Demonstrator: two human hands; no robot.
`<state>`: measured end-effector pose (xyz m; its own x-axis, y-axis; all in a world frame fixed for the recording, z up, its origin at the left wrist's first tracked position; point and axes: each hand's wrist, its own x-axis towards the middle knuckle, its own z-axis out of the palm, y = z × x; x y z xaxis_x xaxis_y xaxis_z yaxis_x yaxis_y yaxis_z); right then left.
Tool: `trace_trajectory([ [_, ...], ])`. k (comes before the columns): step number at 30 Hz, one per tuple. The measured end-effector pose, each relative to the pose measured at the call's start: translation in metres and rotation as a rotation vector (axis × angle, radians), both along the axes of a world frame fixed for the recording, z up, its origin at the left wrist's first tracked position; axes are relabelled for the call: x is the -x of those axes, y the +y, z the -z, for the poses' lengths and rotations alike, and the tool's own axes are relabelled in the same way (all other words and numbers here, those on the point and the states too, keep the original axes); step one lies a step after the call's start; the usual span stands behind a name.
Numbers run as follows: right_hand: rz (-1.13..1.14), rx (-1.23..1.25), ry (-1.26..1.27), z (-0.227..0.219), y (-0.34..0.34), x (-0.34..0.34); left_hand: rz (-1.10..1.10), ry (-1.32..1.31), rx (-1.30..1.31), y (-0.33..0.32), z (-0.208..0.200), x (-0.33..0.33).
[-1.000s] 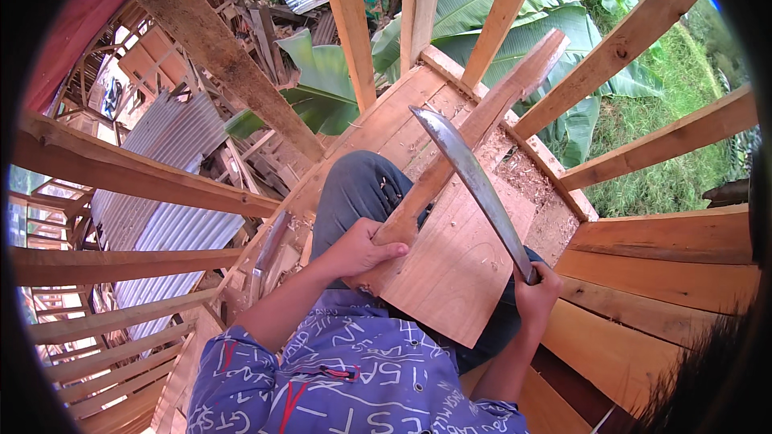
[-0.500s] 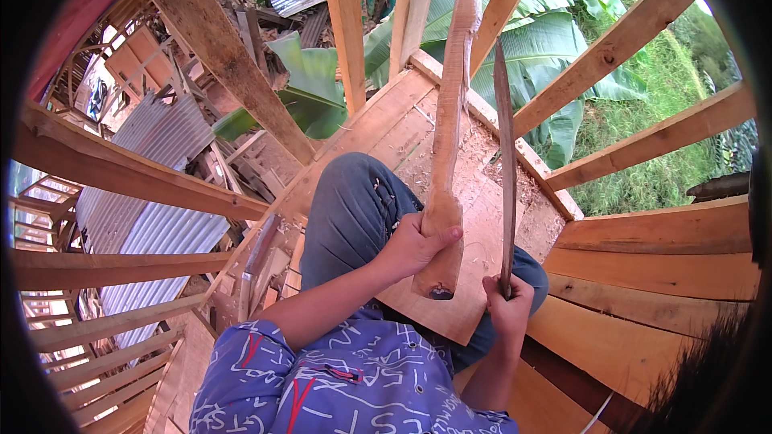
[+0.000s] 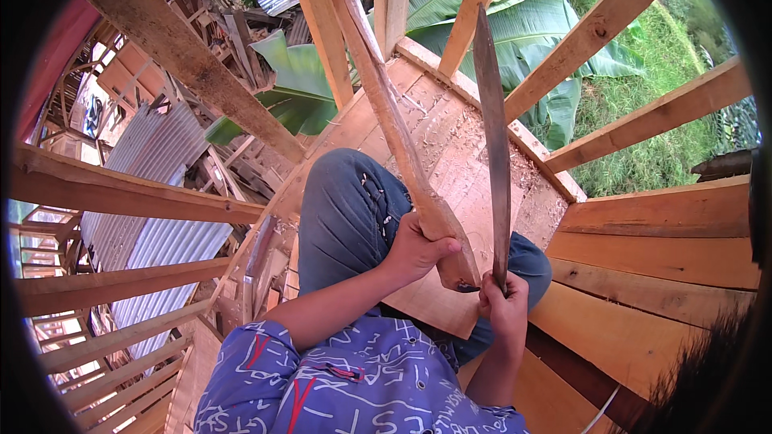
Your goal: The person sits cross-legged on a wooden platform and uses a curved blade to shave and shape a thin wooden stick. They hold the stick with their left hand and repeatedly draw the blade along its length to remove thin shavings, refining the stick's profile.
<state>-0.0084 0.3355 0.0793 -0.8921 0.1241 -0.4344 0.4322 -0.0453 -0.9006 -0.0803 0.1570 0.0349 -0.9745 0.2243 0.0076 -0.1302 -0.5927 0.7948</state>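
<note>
My left hand (image 3: 418,251) is closed around the thick lower end of a long, roughly carved wooden handle (image 3: 394,124). The handle slants up and to the left, its far end reaching the top of the picture. In my right hand (image 3: 504,301) is the grip of a machete (image 3: 494,145). Its long dark blade points upward, beside the handle and apart from it along most of its length. The lower end of the handle comes close to my right hand; whether they touch I cannot tell.
A flat wooden board (image 3: 438,305) lies across my legs. Wood shavings (image 3: 462,133) cover the plank floor. Slatted wooden railings (image 3: 595,32) surround me, with stacked planks (image 3: 659,265) at the right. Beyond the rails are banana leaves (image 3: 531,28) and corrugated metal sheets (image 3: 153,233).
The wooden handle has tilted to the left at its far end, and its lower end has swung right toward my right hand. The machete blade has leaned slightly left and shows more of its flat side.
</note>
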Motion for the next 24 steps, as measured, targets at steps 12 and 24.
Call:
trace_trajectory([
  [12,0.01,0.071,0.109,-0.012,0.005,0.006,-0.115,-0.081,0.108,0.037,-0.019,-0.015],
  [24,0.29,0.684,0.005,0.021,0.025,0.005,0.023,-0.045,0.261,0.042,-0.01,-0.045],
])
